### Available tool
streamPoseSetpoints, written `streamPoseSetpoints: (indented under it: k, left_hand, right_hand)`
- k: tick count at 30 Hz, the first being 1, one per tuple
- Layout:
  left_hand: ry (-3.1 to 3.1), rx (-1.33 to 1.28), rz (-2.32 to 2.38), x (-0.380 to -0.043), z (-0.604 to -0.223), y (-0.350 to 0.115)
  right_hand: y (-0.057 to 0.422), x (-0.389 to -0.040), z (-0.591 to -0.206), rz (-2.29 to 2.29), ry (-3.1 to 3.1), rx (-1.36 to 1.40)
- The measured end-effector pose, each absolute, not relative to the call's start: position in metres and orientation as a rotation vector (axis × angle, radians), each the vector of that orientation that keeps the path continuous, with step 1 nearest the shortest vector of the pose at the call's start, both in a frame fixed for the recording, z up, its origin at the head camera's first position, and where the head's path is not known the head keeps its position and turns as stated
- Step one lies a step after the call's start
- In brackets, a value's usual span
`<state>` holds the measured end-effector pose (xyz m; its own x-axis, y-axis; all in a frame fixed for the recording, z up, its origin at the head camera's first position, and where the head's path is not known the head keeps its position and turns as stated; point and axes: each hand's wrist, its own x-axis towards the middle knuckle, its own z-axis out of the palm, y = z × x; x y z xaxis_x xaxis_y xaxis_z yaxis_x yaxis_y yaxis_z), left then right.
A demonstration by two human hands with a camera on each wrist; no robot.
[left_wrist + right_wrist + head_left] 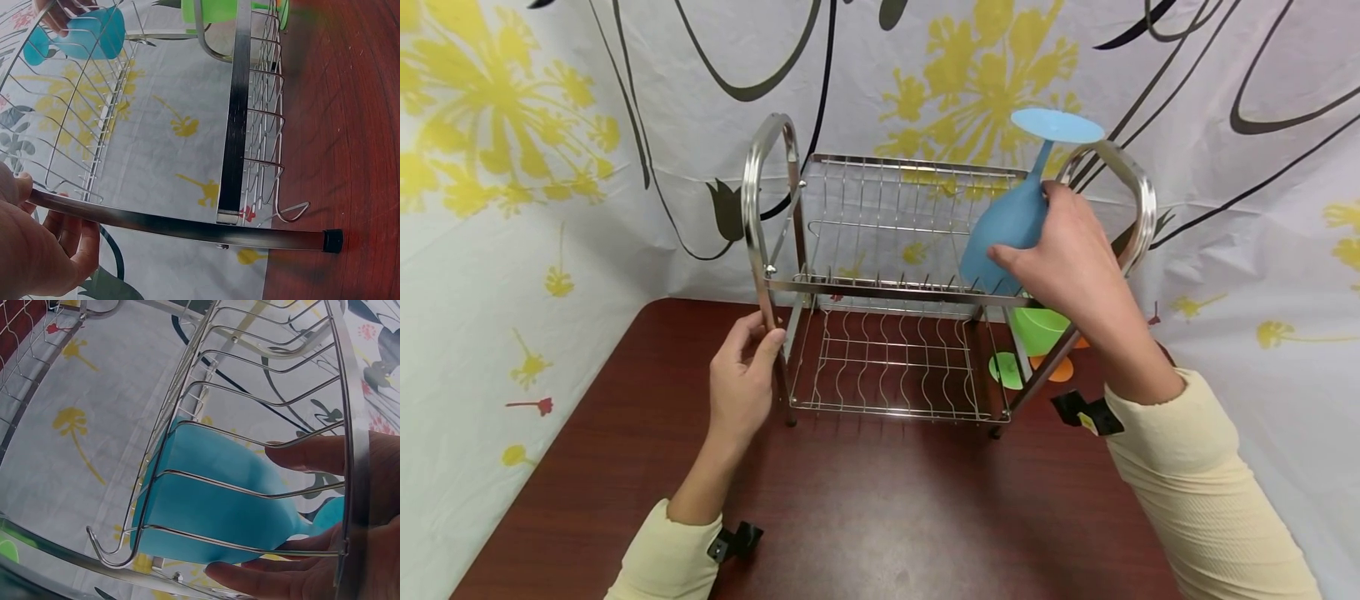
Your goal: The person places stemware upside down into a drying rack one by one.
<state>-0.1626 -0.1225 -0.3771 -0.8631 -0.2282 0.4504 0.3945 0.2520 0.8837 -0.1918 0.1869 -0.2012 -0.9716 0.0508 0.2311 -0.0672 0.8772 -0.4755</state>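
A two-tier metal dish rack (895, 292) stands on the dark red table. Upside down in the right part of its upper tier is a blue wine glass (1006, 229), its round foot on top. My right hand (1078, 258) grips the bowl of that glass between thumb and fingers; through the wires, the right wrist view shows the blue bowl (212, 494) beside the fingers. My left hand (743, 375) holds the rack's left front post, thumb on one side and fingers on the other. In the left wrist view that post (156, 224) runs out of the hand.
Behind the rack's right side stand a green glass (1037, 329) and an orange one, whose foot (1054, 368) shows; the rack partly hides both. A patterned cloth (625, 150) hangs behind and beside the table (865, 508).
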Motion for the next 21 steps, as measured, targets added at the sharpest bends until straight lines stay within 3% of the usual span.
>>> streamPoseSetpoints:
  k: [21]
  left_hand:
    - [-2.035,-0.16,-1.652,-0.161,-0.377,-0.122]
  right_hand:
    - [0.188,-0.163,-0.193,0.685,-2.779,0.043]
